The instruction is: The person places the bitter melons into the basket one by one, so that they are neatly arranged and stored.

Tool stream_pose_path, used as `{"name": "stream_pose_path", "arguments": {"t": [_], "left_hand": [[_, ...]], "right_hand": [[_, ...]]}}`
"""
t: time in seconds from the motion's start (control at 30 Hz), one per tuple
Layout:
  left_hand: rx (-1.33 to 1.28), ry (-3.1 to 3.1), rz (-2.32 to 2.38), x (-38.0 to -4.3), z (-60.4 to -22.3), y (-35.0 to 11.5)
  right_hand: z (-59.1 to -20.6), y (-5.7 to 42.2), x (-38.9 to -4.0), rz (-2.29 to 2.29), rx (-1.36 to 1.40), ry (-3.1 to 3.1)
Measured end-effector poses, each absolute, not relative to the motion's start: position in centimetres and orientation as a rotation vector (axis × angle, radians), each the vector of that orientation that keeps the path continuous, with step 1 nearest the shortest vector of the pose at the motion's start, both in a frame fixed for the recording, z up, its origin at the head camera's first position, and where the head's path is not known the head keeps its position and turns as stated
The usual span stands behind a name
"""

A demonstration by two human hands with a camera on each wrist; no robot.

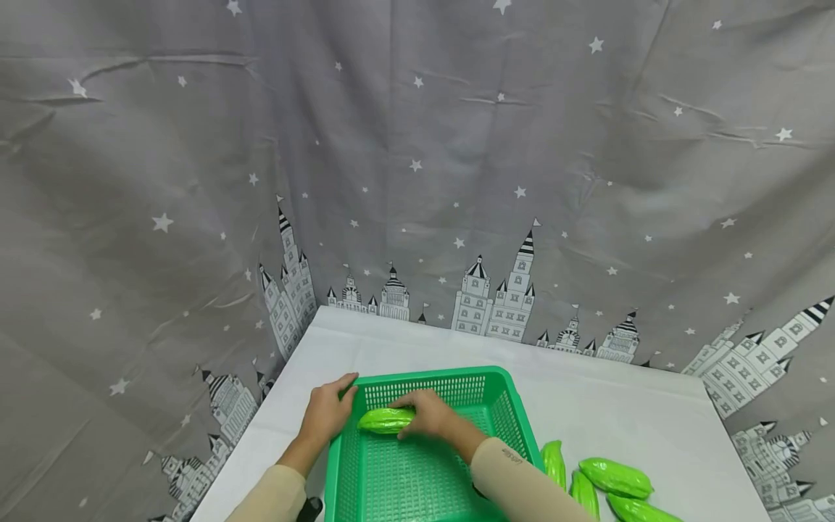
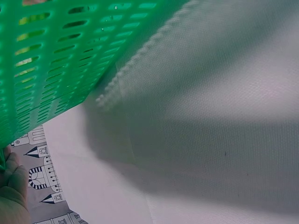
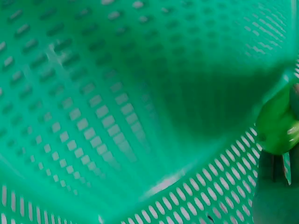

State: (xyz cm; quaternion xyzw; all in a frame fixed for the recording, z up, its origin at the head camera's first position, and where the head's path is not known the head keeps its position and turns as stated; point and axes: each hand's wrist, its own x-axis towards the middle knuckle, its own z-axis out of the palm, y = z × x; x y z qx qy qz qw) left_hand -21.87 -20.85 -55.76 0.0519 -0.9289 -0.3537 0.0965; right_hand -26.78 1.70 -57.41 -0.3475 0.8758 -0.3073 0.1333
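Basket (image 1: 417, 478): near end cut off by head view's lower edge. Held gourd (image 1: 380, 420): one end hidden behind right hand (image 1: 429, 417). Sleeve lettering (image 1: 512, 456): too small to read.

Dark lettering (image 1: 512, 456) is seen on the right sleeve (image 1: 522, 482), over the right side of the green basket (image 1: 424, 374), but cannot be read.

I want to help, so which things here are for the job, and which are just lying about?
For the job:
green plastic basket, left hand gripping its rim
bitter melon inside, held by the right hand
probably the four bitter melons beside the basket

Just around, I think:
grey castle-and-star curtain
white tablecloth
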Motion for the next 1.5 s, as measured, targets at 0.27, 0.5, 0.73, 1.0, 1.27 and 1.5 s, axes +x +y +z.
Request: {"name": "stream_pose_path", "arguments": {"t": [0.27,0.5,0.73,1.0,1.27,1.5], "left_hand": [[0.11,-2.707,-1.018,-21.8,-56.2,-20.7],[0.123,-2.732,-1.026,-21.9,-56.1,-20.5],[0.105,-2.726,-1.025,-22.0,-56.0,-20.3],[0.1,-2.714,-1.025,-22.2,-56.1,-20.2],[0.122,-2.735,-1.025,-22.2,-56.1,-20.2],[0.148,-2.75,-1.039,-22.1,-56.3,-21.1]], "right_hand": [[-59.0,1.8,-26.2,-0.708,-1.085,2.64],[-59.0,1.9,-25.8,-0.676,-1.048,2.671],[-58.4,2.2,-25.5,-1.038,-0.905,2.639],[-56.9,2.5,-25.8,-1.713,-0.63,2.305],[-56.2,3.1,-25.9,-1.72,-0.668,2.281],[-54.0,4.6,-27.4,-1.712,-0.686,2.284]]}}
